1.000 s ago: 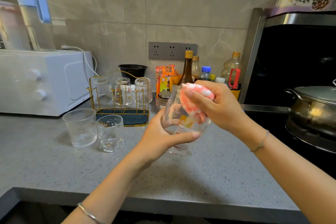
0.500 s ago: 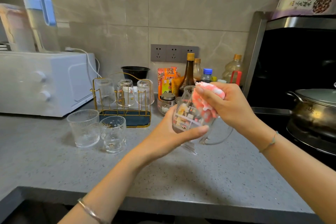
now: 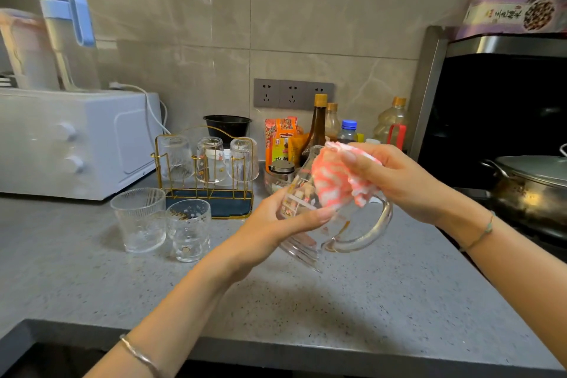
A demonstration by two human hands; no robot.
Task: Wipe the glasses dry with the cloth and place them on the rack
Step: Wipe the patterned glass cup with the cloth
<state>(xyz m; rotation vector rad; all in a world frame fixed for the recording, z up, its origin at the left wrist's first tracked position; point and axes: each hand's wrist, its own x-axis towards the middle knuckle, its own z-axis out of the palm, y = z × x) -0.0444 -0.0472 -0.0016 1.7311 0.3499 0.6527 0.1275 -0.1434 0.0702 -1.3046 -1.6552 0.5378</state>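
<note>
My left hand grips a clear printed glass mug with a handle, tilted above the counter. My right hand holds a pink-and-white cloth pushed into the mug's mouth. A gold wire rack on a dark blue base stands at the back with three glasses upside down on it. In front of the rack stand a ribbed glass and a dotted glass, both upright on the counter.
A white microwave with jugs on top sits at the left. Bottles and packets line the back wall, with a small jar in front. A steel pot sits on the stove at right. The grey counter extends to the front edge.
The mug has tilted further and turned in my left hand, so its handle now shows at the lower right. My right hand keeps the cloth in the mouth.
</note>
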